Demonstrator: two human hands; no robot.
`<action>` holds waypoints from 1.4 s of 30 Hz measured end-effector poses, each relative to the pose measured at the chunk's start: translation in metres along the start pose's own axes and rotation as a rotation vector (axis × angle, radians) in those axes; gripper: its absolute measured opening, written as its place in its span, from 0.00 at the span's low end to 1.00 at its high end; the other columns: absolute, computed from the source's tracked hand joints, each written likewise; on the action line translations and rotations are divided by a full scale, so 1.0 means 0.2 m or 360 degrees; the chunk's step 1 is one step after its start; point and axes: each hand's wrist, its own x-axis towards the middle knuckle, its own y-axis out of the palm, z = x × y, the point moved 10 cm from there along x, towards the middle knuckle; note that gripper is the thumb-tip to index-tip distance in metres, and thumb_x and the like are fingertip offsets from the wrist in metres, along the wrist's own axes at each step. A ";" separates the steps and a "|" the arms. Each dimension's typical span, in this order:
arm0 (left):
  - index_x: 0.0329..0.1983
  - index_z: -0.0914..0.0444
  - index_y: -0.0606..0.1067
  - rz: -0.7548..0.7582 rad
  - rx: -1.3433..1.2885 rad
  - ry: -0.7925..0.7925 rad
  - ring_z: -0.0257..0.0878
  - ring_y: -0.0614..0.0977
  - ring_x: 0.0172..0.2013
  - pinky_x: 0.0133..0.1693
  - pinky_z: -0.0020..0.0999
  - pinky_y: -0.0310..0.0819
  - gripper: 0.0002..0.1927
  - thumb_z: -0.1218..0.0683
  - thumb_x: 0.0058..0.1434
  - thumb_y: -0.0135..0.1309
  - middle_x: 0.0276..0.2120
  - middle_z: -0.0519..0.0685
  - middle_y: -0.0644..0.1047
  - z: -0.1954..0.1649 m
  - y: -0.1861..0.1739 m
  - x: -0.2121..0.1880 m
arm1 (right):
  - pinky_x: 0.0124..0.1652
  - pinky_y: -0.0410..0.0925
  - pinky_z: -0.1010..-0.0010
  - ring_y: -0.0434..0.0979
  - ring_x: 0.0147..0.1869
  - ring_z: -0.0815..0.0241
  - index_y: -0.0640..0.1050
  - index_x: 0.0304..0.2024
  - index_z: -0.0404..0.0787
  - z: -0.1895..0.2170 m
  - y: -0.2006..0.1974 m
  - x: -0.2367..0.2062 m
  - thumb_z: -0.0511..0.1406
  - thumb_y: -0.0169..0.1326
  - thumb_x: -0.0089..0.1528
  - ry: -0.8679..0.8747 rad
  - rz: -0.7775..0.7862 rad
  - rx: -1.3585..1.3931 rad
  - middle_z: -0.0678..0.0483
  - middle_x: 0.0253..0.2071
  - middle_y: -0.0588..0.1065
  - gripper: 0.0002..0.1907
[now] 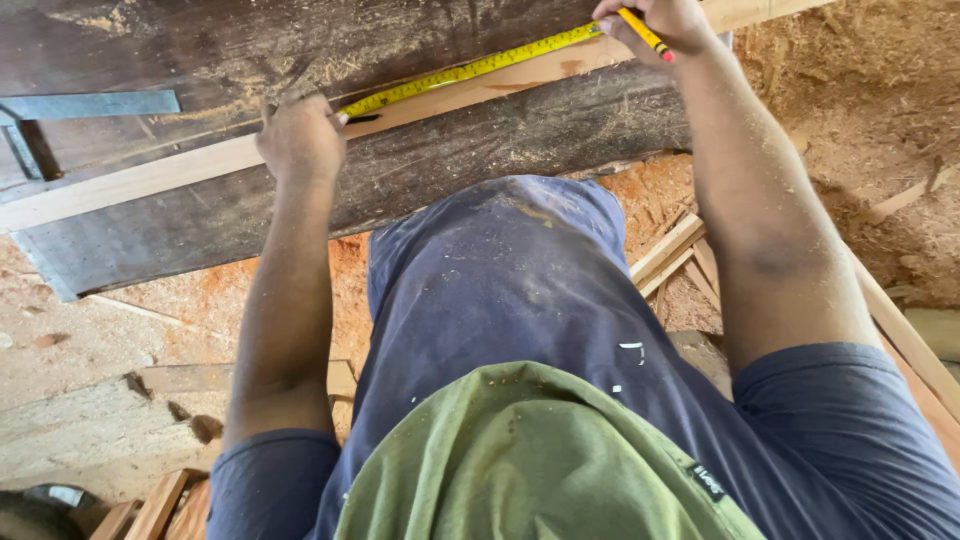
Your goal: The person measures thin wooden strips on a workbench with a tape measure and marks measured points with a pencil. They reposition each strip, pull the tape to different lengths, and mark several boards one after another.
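While the dark bench (300,40) fills the top of the frame from edge to edge, I read this as the measuring step: a pale strip (180,172) of wood lies along it, slanting from the left edge up to the top right, and a yellow tape (470,70) is stretched flat on the strip through the upper middle. A grey metal square (80,105) rests on the bench at upper left, well apart from the hands. Sawdust (860,110) covers the ground at right, with offcuts (670,250) just below the bench near the middle right.

Both of my arms reach up the frame, almost straight, on either side of my blue shirt. The left hand (300,138), upper left of centre, is clenched knuckles-up on the near end of the tape, pinning it to the strip. The right hand (655,20), at the top edge right of centre, grasps a yellow pencil (645,33) with a red end, angled across the fingers; it sits over the far end of the tape, touching it, though the frame cuts off part of the hand.

My judgement is that the next move calls for a steady left hand so the tape does not creep, and for the pencil tip brought down exactly at the wanted graduation on the strip.
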 end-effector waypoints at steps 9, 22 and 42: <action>0.44 0.54 0.82 -0.0141 -0.0197 0.0050 0.53 0.82 0.43 0.50 0.62 0.71 0.11 0.53 0.61 0.53 0.35 0.53 0.83 0.01 -0.25 -0.04 | 0.37 0.70 0.71 0.77 0.37 0.60 0.82 0.51 0.40 0.18 0.12 0.10 0.34 0.57 0.74 -0.0080 0.0198 0.0073 0.51 0.37 0.79 0.07; 0.36 0.55 0.79 0.0029 -0.0199 0.0007 0.49 0.72 0.62 0.55 0.48 0.74 0.17 0.39 0.64 0.53 0.51 0.48 0.77 0.32 -0.37 -0.03 | 0.38 0.69 0.73 0.77 0.37 0.62 0.82 0.49 0.39 0.10 0.29 0.00 0.32 0.57 0.74 0.0069 0.0367 0.0015 0.52 0.37 0.79 0.04; 0.31 0.58 0.80 -0.0552 -0.0322 0.0231 0.57 0.79 0.27 0.30 0.56 0.70 0.04 0.56 0.61 0.58 0.24 0.58 0.77 0.54 -0.32 -0.05 | 0.39 0.67 0.76 0.77 0.37 0.65 0.81 0.46 0.38 0.20 0.06 0.16 0.28 0.57 0.73 -0.0186 0.0239 0.0218 0.52 0.36 0.78 0.03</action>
